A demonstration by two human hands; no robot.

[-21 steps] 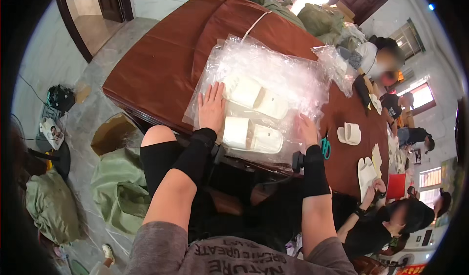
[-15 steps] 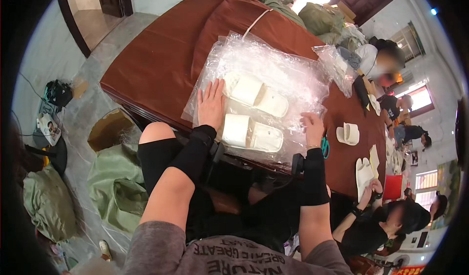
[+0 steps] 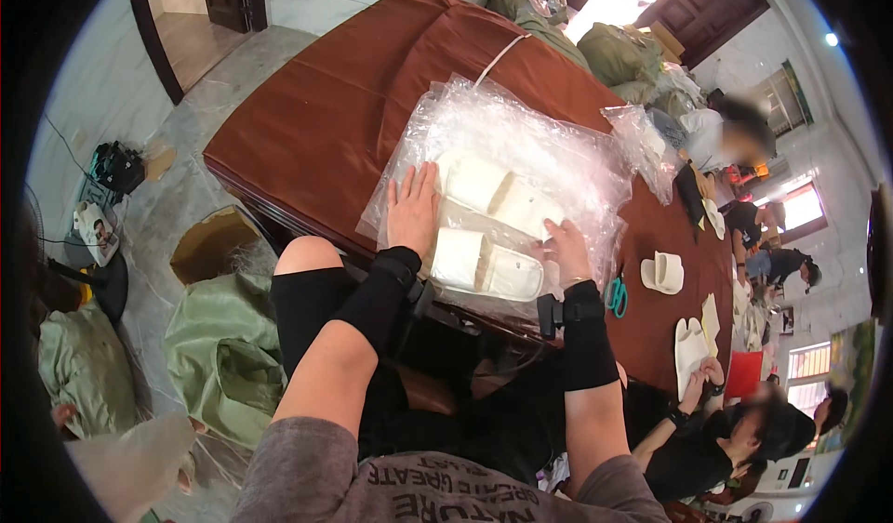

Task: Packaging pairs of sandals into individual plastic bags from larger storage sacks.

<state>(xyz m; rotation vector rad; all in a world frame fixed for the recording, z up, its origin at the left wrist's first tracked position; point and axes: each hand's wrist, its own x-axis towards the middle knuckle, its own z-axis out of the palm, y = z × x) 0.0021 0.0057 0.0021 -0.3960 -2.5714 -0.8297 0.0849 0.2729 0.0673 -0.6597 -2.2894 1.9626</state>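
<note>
Two white slippers lie side by side inside a clear plastic bag on the table, the far slipper [image 3: 507, 193] above the near slipper [image 3: 488, 264]. My left hand [image 3: 414, 211] rests flat on the bag at the slippers' left ends, fingers stretched out. At the right end of the far slipper, my right hand [image 3: 567, 249] touches down with its fingers slightly bent and apart. The wrinkled clear plastic [image 3: 521, 128] spreads out under and beyond the slippers.
The brown covered table [image 3: 316, 105] also carries teal scissors [image 3: 617, 297] and a loose white slipper [image 3: 662, 273]. At the right, another person's hands hold a white slipper [image 3: 690, 348]. On the floor at left are a cardboard box [image 3: 206, 244] and green sacks [image 3: 223, 346].
My right hand has moved left from the bag's right side onto the far slipper's end. My left hand stays flat by the slippers. The view has shifted slightly.
</note>
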